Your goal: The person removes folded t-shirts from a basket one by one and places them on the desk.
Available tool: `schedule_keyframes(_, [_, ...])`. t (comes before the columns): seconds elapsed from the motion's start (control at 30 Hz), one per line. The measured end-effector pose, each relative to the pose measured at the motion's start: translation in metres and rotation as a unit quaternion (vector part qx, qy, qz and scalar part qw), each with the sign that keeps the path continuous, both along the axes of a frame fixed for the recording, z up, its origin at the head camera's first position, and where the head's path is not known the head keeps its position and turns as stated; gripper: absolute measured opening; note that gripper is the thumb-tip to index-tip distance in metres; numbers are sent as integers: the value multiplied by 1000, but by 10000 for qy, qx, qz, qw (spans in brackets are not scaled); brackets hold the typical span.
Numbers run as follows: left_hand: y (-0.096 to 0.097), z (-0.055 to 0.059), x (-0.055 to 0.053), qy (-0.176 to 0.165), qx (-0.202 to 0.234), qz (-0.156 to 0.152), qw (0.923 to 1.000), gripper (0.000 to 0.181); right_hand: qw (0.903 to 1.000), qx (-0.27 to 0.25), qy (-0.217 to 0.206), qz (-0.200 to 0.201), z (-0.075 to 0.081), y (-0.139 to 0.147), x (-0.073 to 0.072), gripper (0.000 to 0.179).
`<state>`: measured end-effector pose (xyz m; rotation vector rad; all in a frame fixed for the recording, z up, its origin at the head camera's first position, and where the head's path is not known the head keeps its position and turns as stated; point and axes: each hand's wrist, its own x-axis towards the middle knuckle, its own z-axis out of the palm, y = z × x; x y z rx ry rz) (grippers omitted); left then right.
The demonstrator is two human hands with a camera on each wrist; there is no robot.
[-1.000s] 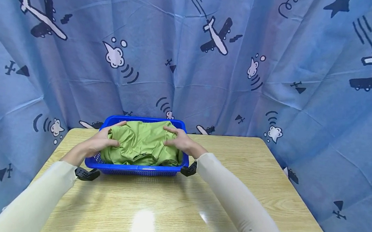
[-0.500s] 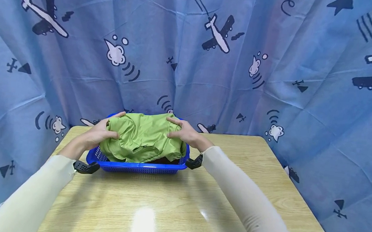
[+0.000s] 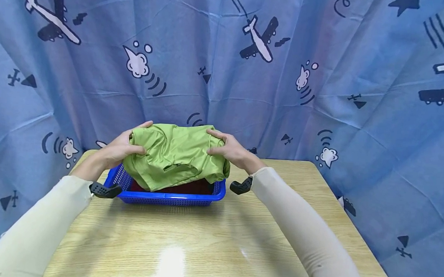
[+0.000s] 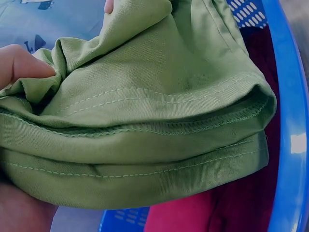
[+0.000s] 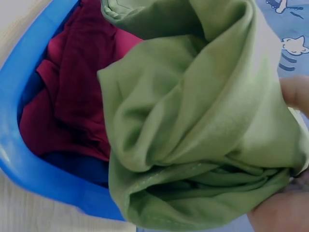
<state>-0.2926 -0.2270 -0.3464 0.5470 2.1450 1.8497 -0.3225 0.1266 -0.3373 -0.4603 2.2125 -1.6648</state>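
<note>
A bunched green garment [image 3: 178, 151] with double-stitched hems is held up by both hands, above the blue plastic basket [image 3: 171, 196]. My left hand [image 3: 117, 149] grips its left end, with the thumb on the near face. At the other end, my right hand [image 3: 236, 152] holds the cloth between thumb and fingers; the cloth hides part of that grip. In the left wrist view, the hem openings of the green garment [image 4: 145, 145] hang beside the basket rim. Dark red cloth [image 5: 79, 92] lies inside the basket under the lifted garment.
The basket stands on a wood-grain table [image 3: 194, 241] near its far edge. Behind the table hangs a blue curtain [image 3: 225, 76] printed with planes and clouds. A black wrist device [image 3: 106, 190] sits under the left cuff, another [image 3: 241, 185] under the right.
Both hands have raised the green garment up out of the basket, and the right hand has shifted slightly right. Dark red cloth beneath has come into view. The basket has stayed in place.
</note>
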Motion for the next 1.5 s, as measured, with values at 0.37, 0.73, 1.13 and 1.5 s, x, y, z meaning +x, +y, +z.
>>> schedule_keyframes(0.37, [21, 10, -2, -47, 494, -231, 9985, 97, 9999, -106, -48, -108, 20, 28, 9, 78])
schedule_keyframes(0.73, [51, 22, -6, -83, 600, -382, 9974, 98, 9999, -11, 36, -169, 34, 59, 13, 78])
schedule_keyframes(1.13, [89, 29, -8, 20, 419, -497, 9979, 100, 9994, 94, -322, -85, 44, 101, 16, 79])
schedule_keyframes(1.5, [127, 26, -9, 96, 430, -476, 9979, 107, 9993, 208, -255, -181, 43, 138, 16, 80])
